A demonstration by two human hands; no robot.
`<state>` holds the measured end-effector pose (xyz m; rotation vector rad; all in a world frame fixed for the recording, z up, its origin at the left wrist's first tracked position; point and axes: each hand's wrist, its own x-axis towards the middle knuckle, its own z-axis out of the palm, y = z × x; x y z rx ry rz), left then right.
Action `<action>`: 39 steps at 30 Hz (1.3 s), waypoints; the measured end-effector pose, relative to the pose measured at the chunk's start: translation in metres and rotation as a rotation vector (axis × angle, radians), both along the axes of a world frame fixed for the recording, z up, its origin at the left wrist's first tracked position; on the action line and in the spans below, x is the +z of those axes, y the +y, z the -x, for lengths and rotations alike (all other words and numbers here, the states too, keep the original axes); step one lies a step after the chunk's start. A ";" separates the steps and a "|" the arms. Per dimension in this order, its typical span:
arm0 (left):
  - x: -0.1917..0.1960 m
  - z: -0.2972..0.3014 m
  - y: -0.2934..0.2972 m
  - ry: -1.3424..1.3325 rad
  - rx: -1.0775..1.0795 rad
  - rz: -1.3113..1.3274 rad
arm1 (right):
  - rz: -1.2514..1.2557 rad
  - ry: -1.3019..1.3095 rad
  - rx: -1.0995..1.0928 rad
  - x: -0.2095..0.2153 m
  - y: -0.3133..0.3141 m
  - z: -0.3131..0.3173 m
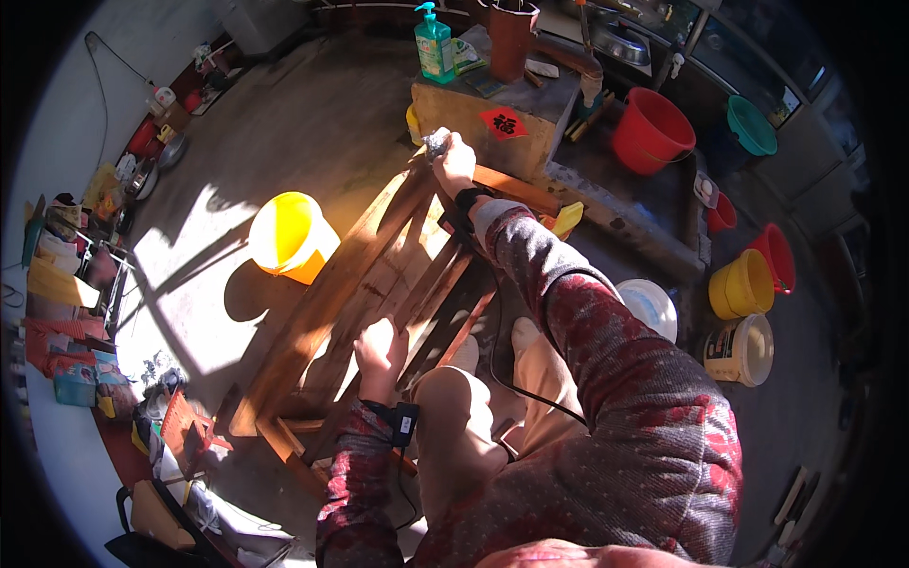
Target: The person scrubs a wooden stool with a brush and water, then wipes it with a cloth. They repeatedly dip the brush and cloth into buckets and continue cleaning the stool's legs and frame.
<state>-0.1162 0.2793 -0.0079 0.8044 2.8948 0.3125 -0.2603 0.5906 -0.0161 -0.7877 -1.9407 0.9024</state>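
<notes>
Head view: my hands at both ends of the slatted wooden frame [379, 275].
My right hand [454, 163] presses a grey wad [436, 142] at its far end; my left hand [381, 355] grips a near slat.

A yellow bucket [289, 235] lies tipped on the sunlit concrete floor [312, 123], its mouth turned up and left. On the stone block [492, 109] at the top stand a green pump bottle [435, 44] and a tall brown container [512, 38]; a red diamond sticker [504, 122] sits on the block's front face. To the right, well apart — a large red bucket [651, 131], a teal basin [752, 124], a yellow bucket [740, 284] beside a smaller red one [775, 256], and a white lidded pail [741, 349]. A white bowl [651, 305] rests nearer the middle. Along the left wall lies a clutter of bags, packets and pots [85, 284], too small to tell apart.
</notes>
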 end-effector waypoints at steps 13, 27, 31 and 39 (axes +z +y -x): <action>-0.004 0.002 -0.001 0.004 0.054 -0.091 | -0.062 0.049 0.226 -0.005 -0.044 -0.024; 0.002 0.005 0.001 0.067 -0.018 0.065 | 0.081 -0.120 0.651 0.012 -0.139 -0.040; 0.006 0.004 -0.002 0.013 0.027 -0.028 | 0.196 -0.089 0.575 0.039 -0.054 -0.081; 0.009 0.003 0.002 0.043 0.020 -0.052 | 0.605 -0.045 0.393 0.038 0.077 -0.355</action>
